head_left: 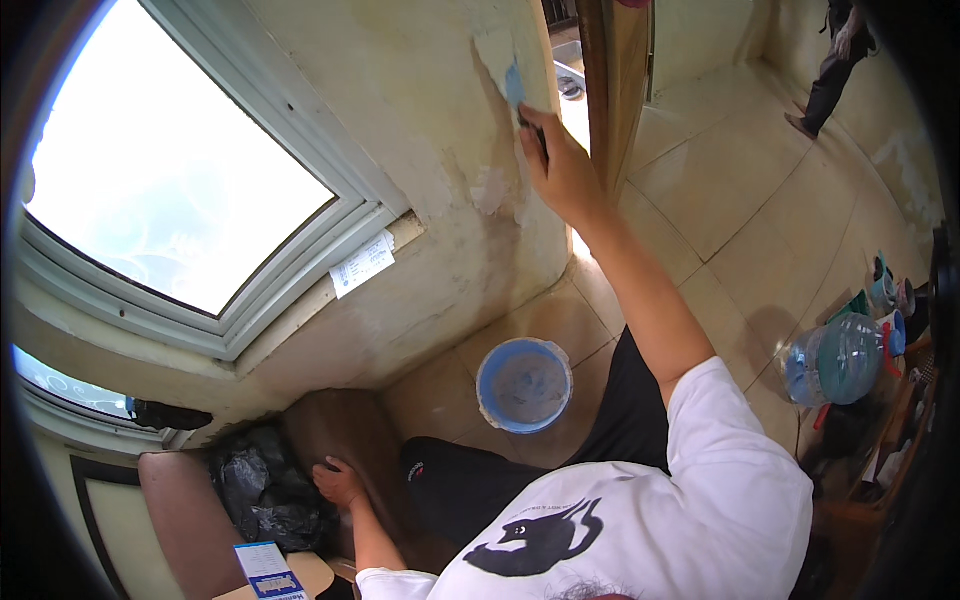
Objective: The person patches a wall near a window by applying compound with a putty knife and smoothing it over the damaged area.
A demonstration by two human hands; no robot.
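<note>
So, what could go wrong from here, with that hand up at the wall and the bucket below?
First, the flat tool with a dark handle and bluish blade, held in the right hand at the patchy cream wall, might slip or loosen flakes. Second, the round blue plastic bucket stands on the beige tiled floor close to the legs in black trousers, so a shifting knee could knock it.
</note>
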